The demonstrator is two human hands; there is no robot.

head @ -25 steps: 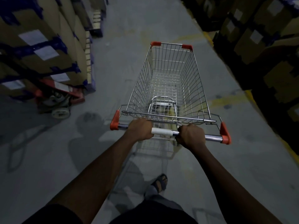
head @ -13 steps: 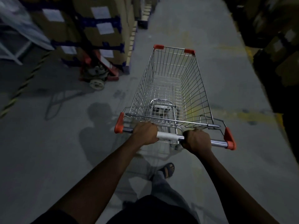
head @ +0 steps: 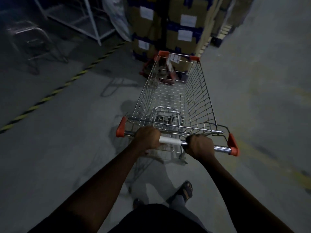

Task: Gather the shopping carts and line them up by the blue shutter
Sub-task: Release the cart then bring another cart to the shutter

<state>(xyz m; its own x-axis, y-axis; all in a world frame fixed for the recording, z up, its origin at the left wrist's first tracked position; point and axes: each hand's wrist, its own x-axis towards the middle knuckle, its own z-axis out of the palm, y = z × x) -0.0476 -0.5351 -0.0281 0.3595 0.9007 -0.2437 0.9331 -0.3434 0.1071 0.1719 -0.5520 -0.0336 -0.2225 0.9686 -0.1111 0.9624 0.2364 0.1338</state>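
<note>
Far left of the hands, a yellow-black floor stripe [head: 55, 91] borders open grey floor [head: 50, 148]. The left hand [head: 148, 138] and right hand [head: 200, 146] are both fisted around the handle bar [head: 170, 141] of the shopping cart [head: 175, 98]. Its front rim nears stacked cartons [head: 181, 31] ahead, with bare floor right of the hands.

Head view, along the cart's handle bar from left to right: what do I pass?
Left orange end cap → left hand → white sleeve → right hand → bare chrome bar → right orange end cap.
</note>
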